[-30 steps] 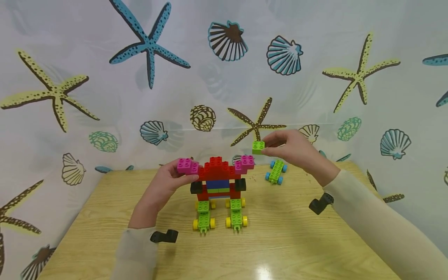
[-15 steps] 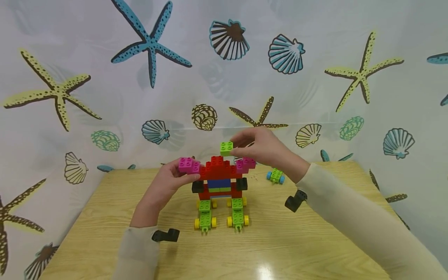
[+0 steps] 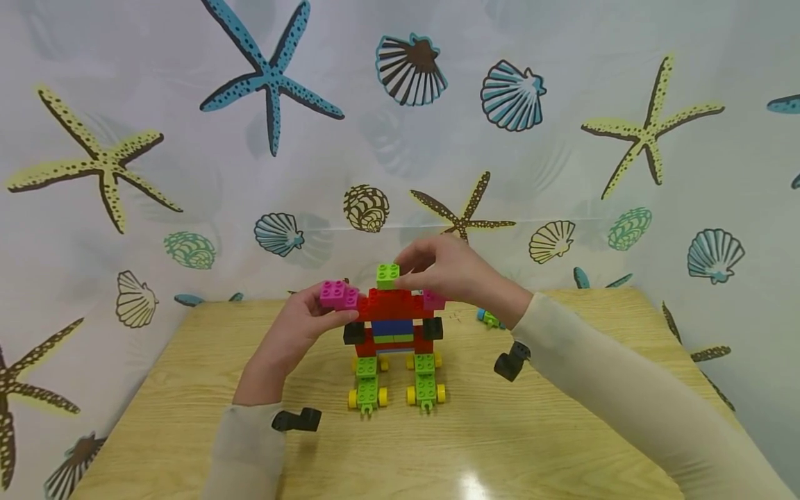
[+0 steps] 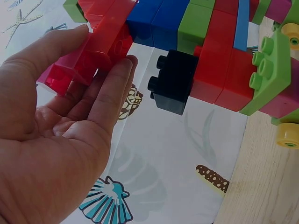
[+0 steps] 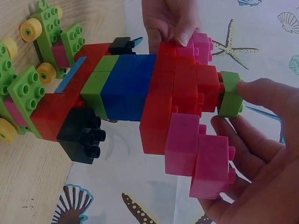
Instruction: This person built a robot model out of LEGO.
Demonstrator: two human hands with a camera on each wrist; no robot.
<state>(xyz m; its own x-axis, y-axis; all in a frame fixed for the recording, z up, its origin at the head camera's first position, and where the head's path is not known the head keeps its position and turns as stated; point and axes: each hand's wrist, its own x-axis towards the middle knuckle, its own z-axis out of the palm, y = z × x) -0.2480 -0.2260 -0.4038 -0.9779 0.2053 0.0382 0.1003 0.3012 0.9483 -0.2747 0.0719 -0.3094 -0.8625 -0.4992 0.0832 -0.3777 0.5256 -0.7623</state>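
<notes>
The right hand [image 3: 446, 274] is pinching a small green brick [image 3: 387, 276] between thumb and fingertips, and the brick is sitting at the hand's left edge — right on top of the red crown of the brick figure [image 3: 394, 333], apparently touching it. The left hand [image 3: 294, 333] is gripping the figure's pink arm [image 3: 338, 294], while the figure is standing on the wooden bench [image 3: 187, 389].
</notes>
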